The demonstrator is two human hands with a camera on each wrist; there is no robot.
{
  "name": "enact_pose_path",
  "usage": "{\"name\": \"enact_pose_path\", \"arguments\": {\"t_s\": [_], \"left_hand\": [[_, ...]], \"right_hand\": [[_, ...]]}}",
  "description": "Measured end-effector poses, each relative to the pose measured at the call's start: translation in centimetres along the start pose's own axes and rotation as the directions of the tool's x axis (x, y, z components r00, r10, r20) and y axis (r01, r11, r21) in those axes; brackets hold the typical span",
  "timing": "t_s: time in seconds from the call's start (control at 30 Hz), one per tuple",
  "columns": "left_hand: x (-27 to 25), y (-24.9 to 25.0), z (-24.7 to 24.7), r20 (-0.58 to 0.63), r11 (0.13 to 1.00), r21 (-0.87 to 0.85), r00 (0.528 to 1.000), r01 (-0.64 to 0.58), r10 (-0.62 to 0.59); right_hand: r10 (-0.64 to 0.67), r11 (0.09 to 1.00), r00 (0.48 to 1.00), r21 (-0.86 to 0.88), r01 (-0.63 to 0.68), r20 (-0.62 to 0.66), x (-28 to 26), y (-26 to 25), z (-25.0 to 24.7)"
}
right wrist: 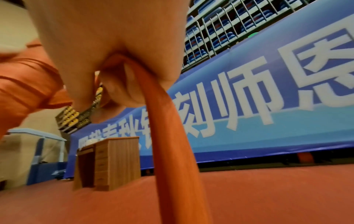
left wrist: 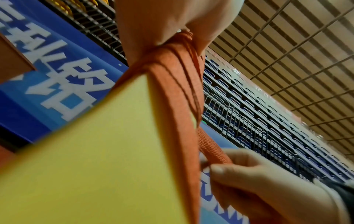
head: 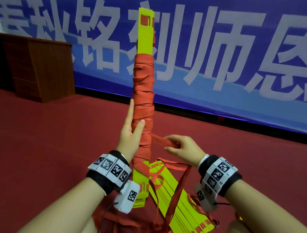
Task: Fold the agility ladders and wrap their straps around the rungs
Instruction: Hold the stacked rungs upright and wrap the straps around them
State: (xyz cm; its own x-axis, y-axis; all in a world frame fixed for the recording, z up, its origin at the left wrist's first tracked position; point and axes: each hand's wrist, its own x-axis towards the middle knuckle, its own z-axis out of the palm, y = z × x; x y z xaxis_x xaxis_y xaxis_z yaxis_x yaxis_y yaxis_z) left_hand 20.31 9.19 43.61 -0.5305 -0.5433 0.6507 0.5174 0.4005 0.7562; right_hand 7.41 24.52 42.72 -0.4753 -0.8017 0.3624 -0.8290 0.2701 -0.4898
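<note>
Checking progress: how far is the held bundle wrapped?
Mostly wrapped: red strap coils cover the rung bundle's middle; both yellow ends bare.

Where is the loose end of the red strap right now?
In the head view, the red strap runs right from the upright wrapped bundle, pinched by the right hand, while the left hand grips the bundle.

I wear a black band (head: pixel 101 181) on each wrist. White squares with black patterns (head: pixel 217 172) go around them. A small white box with a black wire (head: pixel 126 196) hangs below.
</note>
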Motion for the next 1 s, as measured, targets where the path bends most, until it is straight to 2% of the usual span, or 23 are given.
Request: {"name": "enact_pose_path", "arguments": {"t_s": [0.07, 0.13, 0.23, 0.3, 0.4, 0.5, 0.67, 0.8, 0.83, 0.9, 1.0], "left_hand": [[0.4, -0.3, -1.0, -0.004, 0.999, 0.033, 1.000, 0.001, -0.001], [0.6, -0.5, -1.9, 0.005, 0.998, 0.060, 1.000, 0.005, -0.005], [0.7, -0.8, -2.7, 0.014, 0.994, 0.104, 1.000, 0.012, -0.014], [0.5, -0.8, -2.8, 0.027, 0.993, 0.121, 1.000, 0.011, -0.015], [0.2, -0.8, -2.3, 0.035, 0.994, 0.110, 0.999, 0.016, -0.020], [0.1, -1.0, -1.6, 0.025, 0.996, 0.086, 0.999, 0.040, -0.042], [0.1, -1.3, -0.8, 0.017, 0.995, 0.046, 0.996, 0.088, -0.089], [-0.1, -1.2, -0.3, 0.057, 0.996, -0.022, 0.995, 0.085, -0.084], [-0.3, -1.1, -0.1, 0.067, 0.996, -0.037, 0.994, 0.087, -0.084], [-0.7, -0.9, 0.3, 0.091, 0.993, -0.068, 0.992, 0.097, -0.090], [-1.2, -0.6, 1.1, 0.131, 0.991, -0.088, 0.987, 0.102, -0.090]], "right_hand": [[0.077, 0.996, 0.994, -0.045, -0.073, 0.084, -0.2, 1.3, -0.1], [0.143, 0.989, 0.984, -0.063, -0.136, 0.107, -0.5, 2.6, -0.4], [0.256, 0.963, 0.956, 0.046, -0.265, 0.141, -1.3, 4.0, -1.0], [0.320, 0.936, 0.936, 0.103, -0.336, 0.150, -1.7, 4.9, -1.3], [0.377, 0.919, 0.919, 0.072, -0.387, 0.118, -2.1, 5.8, -1.2], [0.443, 0.888, 0.883, 0.065, -0.456, 0.153, -2.6, 6.0, -0.8], [0.477, 0.874, 0.856, -0.004, -0.486, 0.198, -3.4, 6.0, -0.4], [0.492, 0.857, 0.845, -0.286, -0.428, 0.209, -3.5, 6.6, -0.1], [0.496, 0.860, 0.832, -0.271, -0.432, 0.249, -3.5, 6.6, 0.2], [0.462, 0.886, 0.823, -0.132, -0.445, 0.331, -3.4, 6.0, 0.9], [0.395, 0.852, 0.863, 0.226, -0.472, 0.314, -2.8, 3.8, 1.6]]}}
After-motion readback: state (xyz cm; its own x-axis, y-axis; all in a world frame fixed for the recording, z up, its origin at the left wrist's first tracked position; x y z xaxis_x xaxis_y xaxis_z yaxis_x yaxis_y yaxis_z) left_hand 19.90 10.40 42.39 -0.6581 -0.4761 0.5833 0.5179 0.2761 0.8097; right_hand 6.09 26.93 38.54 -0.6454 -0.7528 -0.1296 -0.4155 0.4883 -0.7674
